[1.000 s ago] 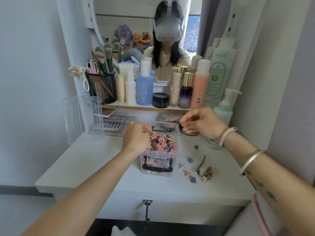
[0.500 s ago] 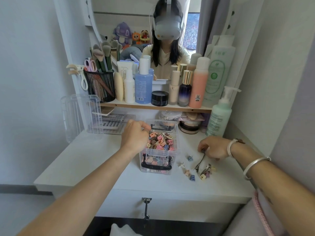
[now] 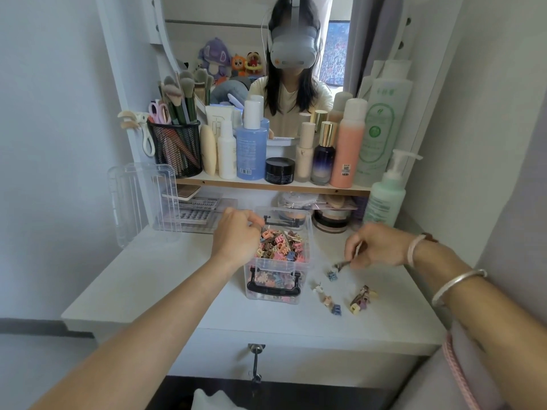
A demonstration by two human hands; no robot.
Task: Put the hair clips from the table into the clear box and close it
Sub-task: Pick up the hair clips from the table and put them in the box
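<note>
The clear box (image 3: 307, 232) stands open in the middle of the white table (image 3: 154, 276), nearly full of small coloured hair clips (image 3: 279, 244). My left hand (image 3: 236, 236) grips the box's left rim. My right hand (image 3: 374, 245) is to the right of the box, fingers pinched on a long thin metal hair clip (image 3: 343, 264) lifted just off the table. Several small clips lie loose on the table: a blue one (image 3: 332, 275), a white one (image 3: 317, 287), another blue one (image 3: 336, 309) and a brown-and-yellow bunch (image 3: 361, 298). The box's clear lid (image 3: 142, 199) leans upright at the back left.
A shelf (image 3: 272, 186) behind the box carries bottles, a black jar (image 3: 279, 170) and a mesh brush holder (image 3: 176, 149). A green pump bottle (image 3: 384, 196) stands at the back right. Compacts (image 3: 330, 221) and lash trays (image 3: 192, 213) sit under the shelf. A drawer key (image 3: 255, 362) hangs below the table edge.
My right hand came down from above the box to the table at the right and picked up the long metal clip. My left hand stayed on the box's rim.
</note>
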